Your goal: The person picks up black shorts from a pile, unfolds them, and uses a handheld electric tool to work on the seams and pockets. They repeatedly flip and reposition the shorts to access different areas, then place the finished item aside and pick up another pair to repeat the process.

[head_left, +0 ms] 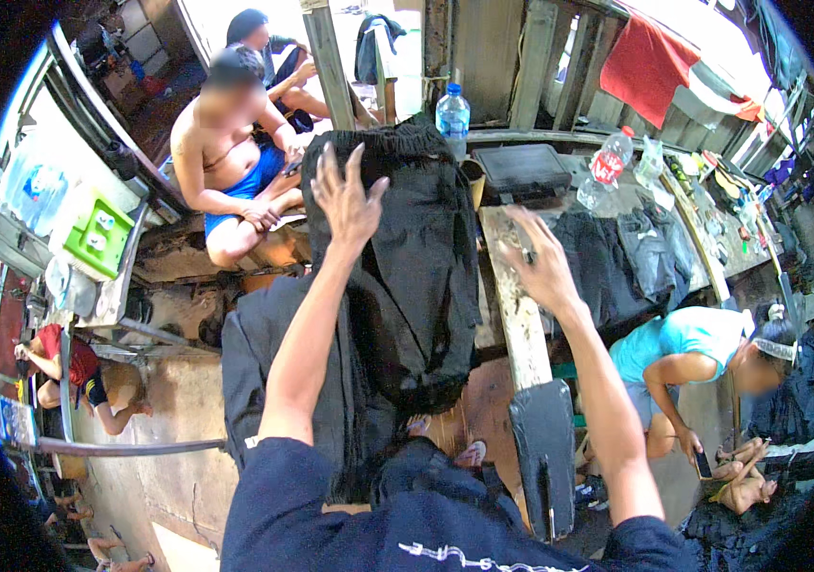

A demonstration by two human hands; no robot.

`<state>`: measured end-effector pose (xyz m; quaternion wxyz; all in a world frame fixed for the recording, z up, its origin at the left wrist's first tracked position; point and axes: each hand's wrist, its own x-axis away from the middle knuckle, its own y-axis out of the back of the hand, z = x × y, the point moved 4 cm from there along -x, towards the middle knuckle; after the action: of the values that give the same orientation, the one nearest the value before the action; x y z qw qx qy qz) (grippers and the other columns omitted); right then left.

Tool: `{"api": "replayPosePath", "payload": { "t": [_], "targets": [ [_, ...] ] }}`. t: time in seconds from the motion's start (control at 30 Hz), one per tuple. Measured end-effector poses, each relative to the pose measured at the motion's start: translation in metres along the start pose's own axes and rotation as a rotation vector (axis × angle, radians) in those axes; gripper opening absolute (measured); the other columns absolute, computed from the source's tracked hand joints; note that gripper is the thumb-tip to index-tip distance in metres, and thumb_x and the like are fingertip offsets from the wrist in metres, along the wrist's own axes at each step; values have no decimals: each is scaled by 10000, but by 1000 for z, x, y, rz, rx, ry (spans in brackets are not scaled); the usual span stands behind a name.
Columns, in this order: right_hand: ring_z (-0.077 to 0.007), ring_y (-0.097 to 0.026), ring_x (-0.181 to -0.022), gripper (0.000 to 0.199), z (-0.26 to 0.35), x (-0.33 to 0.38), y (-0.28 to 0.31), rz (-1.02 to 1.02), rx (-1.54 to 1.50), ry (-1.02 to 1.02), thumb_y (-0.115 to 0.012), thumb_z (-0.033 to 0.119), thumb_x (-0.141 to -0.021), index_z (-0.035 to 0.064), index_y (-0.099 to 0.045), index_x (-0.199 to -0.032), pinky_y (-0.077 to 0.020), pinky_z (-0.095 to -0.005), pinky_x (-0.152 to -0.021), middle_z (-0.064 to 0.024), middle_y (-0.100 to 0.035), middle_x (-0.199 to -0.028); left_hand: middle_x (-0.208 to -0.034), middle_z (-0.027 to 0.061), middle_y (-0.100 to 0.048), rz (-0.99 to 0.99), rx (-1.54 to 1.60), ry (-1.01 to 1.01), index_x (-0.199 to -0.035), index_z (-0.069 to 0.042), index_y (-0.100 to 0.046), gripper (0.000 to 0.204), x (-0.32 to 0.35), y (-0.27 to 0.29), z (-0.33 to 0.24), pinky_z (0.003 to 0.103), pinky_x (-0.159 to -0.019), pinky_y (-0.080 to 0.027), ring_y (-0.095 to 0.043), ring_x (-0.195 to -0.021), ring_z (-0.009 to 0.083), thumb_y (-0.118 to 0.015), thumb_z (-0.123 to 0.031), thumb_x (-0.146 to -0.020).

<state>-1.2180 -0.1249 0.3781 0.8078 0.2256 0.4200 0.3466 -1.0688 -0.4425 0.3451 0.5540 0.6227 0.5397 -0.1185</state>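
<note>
Your left hand [350, 205] spreads its fingers over the black garment [416, 257] at upper centre, gripping nothing; contact is unclear. Your right hand [542, 265], fingers parted and empty, is over the pale plank [527, 348], right of centre.

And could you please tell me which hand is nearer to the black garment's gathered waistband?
Left: the left hand is spread at the left end of the waistband, while the right hand is away to its right, partly over the pale plank.
</note>
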Motion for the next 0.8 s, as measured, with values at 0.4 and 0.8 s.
{"api": "replayPosePath", "payload": {
  "t": [0.4, 0.8],
  "targets": [
    [-478, -420, -1499, 1239, -101, -142, -301, 139, 61, -279, -889, 351, -836, 100, -66, -1727, -388, -587, -1198, -294, -370, -1657, -1736, 120, -289, 477, -249, -83, -1723, -395, -184, 1242, -26, -195, 147, 771, -1253, 67, -144, -1650, 395, -894, -334, -705],
    [-490, -428, -1471, 1181, -175, -105, -387, 287, 131, -444, -858, 267, -884, 94, -47, -1724, -385, -543, -1215, -285, -339, -1659, -1826, 76, -95, 363, -108, -60, -1748, -378, -112, 1165, 41, -294, 177, 696, -1278, 63, -38, -1689, 314, -728, -172, -780]
  ]
}}
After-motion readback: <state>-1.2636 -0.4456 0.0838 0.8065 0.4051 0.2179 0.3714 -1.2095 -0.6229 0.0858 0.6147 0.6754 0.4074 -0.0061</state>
